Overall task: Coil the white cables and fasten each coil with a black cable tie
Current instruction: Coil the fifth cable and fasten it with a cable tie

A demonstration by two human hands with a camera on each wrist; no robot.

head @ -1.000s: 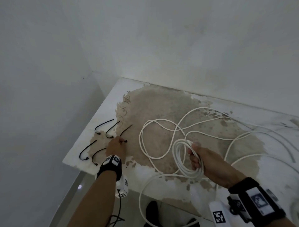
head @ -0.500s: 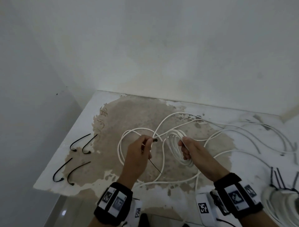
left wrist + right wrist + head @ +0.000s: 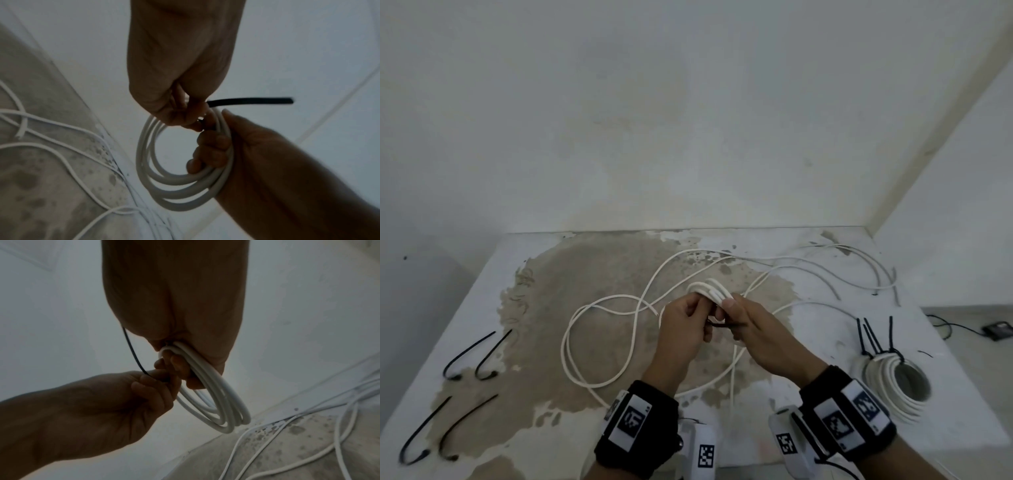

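Left wrist view: right hand (image 3: 236,146) has its fingers (image 3: 213,141) curled through the white coil (image 3: 164,186), held above the counter (image 3: 808,442). Left hand (image 3: 176,91) pinches the black cable tie (image 3: 248,101) against it. Springy, light cable, I'd say; grip where the loops bunch.

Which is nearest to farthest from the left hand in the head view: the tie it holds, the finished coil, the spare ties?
From the left hand:
1. Black cable tie, pinched in it.
2. Finished coil, on the table to the right.
3. Spare ties, along the table's left edge; only slightly farther, a close call.
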